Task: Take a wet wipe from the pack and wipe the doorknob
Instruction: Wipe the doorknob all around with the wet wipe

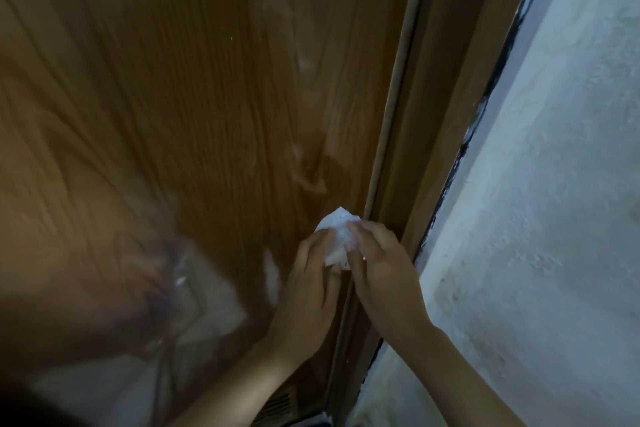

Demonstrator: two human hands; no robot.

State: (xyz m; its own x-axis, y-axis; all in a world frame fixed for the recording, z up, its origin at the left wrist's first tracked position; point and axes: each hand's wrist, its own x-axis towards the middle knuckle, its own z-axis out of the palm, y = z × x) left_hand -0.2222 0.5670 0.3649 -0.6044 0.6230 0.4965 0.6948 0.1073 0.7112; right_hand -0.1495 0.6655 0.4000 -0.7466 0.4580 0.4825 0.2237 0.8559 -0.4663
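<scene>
A crumpled white wet wipe [337, 236] is held between both hands close to the right edge of a brown wooden door [207, 97]. My left hand [308, 291] grips the wipe's left side with its fingers curled. My right hand [377, 267] pinches the wipe's right side from above. The doorknob is hidden behind the hands and the wipe. No pack of wipes is in view.
The brown door frame [440, 114] runs diagonally beside the door. A pale rough wall [554, 218] fills the right side. The glossy door shows a blurred reflection [166, 288] at lower left. A dark vent grille [277, 406] sits at the bottom.
</scene>
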